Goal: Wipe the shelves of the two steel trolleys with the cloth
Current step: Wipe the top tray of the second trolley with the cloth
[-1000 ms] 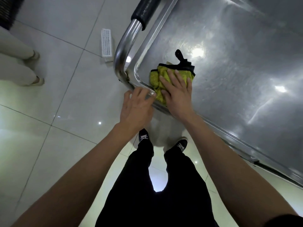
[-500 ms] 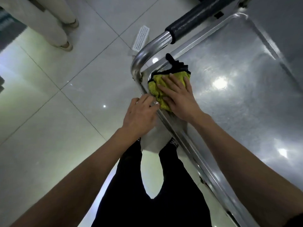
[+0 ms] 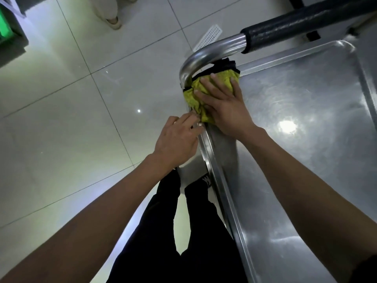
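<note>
Black trousers (image 3: 163, 231) and dark shoes (image 3: 206, 179) fill the near middle of the view, standing on pale glossy floor tiles (image 3: 71, 129). White marks show on the nearer shoe, too small and blurred to read.

Just beyond, the left hand (image 3: 175, 144) rests on the raised rim at the near-left edge of the steel trolley's top shelf (image 3: 295, 160), its fingers loosely bent over the rim and holding nothing. To its right, the right hand (image 3: 222, 107) lies flat with fingers spread and straight, pressing the cloth (image 3: 195, 99) down into the shelf's far-left corner.

That cloth is a crumpled yellow-green rag with a textured, nubbly surface and a black border; a black strip or loop of it pokes out on the far side, under the bend of the handle. Most of its middle is hidden by the fingers.

Brushed steel makes up the shelf, with faint swirled streaks and bright ceiling-light reflections on its right part. A polished tubular handle (image 3: 206, 58) curves up from the corner and runs to the far right, sleeved there in black foam (image 3: 295, 23).

Farther off on the floor lies a small white slotted grille (image 3: 209, 36). At the far edge stands another person's leg in light trousers and a pale shoe (image 3: 113, 21). A green glow shows at the far left (image 3: 5, 29).
</note>
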Tool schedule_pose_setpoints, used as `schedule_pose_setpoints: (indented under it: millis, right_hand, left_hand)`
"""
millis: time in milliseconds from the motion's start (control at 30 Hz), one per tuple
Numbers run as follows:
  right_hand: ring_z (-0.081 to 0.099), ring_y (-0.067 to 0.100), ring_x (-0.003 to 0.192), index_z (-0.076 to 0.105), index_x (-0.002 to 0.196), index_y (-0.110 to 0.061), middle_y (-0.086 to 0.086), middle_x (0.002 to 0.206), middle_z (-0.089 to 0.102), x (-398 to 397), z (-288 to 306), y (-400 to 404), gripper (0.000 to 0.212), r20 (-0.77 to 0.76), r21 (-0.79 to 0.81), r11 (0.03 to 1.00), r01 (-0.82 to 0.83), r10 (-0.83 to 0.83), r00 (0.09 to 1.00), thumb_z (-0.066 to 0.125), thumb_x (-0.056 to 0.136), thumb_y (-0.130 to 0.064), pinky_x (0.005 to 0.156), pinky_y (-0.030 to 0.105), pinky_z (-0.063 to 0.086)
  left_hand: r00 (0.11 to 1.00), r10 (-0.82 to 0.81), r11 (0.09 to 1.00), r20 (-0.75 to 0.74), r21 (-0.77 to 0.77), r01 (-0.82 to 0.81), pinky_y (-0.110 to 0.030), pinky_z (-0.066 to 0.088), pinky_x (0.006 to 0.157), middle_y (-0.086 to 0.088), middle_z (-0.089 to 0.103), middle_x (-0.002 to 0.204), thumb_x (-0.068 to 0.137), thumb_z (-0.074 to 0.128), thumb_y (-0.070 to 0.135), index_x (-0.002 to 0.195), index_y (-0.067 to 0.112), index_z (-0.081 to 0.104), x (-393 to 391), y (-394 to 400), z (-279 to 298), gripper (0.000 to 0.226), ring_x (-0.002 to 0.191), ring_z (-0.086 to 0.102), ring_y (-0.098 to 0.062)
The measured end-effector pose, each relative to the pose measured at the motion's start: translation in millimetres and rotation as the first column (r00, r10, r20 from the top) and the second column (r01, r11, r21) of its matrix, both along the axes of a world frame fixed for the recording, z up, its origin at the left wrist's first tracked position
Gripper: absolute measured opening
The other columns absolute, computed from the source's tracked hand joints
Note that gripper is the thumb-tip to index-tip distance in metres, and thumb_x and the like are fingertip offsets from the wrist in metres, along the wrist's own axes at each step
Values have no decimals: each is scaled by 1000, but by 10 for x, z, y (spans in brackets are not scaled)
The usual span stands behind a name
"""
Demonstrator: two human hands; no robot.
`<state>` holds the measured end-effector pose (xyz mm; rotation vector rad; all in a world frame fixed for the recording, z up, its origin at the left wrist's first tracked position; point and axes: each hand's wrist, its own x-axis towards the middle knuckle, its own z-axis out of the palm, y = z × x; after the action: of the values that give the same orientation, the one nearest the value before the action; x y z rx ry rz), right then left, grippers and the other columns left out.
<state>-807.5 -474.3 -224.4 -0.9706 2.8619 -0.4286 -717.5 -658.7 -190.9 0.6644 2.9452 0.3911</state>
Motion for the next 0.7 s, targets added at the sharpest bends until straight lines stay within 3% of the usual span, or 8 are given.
schedule_pose_setpoints:
  millis: [300,433,600,700]
  right_hand:
    - [20,22,153,48,148,-30,-2,162,32,-8,-12,84,44,-20,-70,997,16,-18,1000,43,105,-32,122,57,13]
    - [21,23,153,49,147,-30,-1,162,33,-14,-25,106,43,-30,-89,995,34,-37,999,44,105,-33,121,57,14]
    - [19,24,154,52,146,-31,-2,162,32,-13,-13,248,44,-19,-80,986,147,-149,989,41,103,-35,121,57,13]
    - [20,24,153,53,144,-31,-2,162,33,-28,-14,271,43,-12,-95,978,187,-189,982,43,103,-35,121,56,13]
  left_hand:
    - [993,114,986,19,-127,-110,-42,43,84,-8,64,114,89,43,21,103,12,71,-21,244,114,32,121,57,-27]
    - [989,150,967,-1,-207,-147,-42,40,76,-7,62,105,90,46,18,90,11,69,-24,389,158,25,121,58,-25]
    - [990,144,929,-6,-345,-137,-42,36,73,-6,57,101,91,45,23,87,11,65,-47,525,242,24,107,57,-26]
    - [979,198,929,54,-328,-170,-45,34,79,-10,56,105,92,43,29,92,10,65,-176,691,278,30,104,52,-31]
